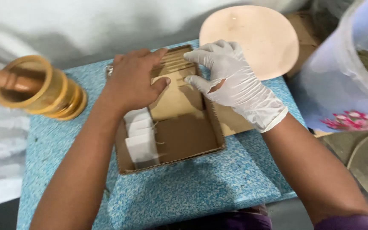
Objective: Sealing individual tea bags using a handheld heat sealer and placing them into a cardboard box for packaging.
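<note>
A shallow brown cardboard box [192, 140] lies open on a blue speckled table [184, 191]. My bare left hand [130, 81] rests flat on the box's far left part, fingers pressing on brown cardboard pieces [173, 68] stacked at its far end. My right hand [231, 81], in a torn white glove, pinches the same cardboard pieces from the right. Several white tea bags [140, 136] with strings stand in a row along the box's left side. The right half of the box floor is bare.
A brass mortar with its pestle [39, 87] lies on its side at the table's left. A round pale plate [252, 38] sits beyond the box. A translucent plastic tub [346, 68] with greenish dried matter stands at the right.
</note>
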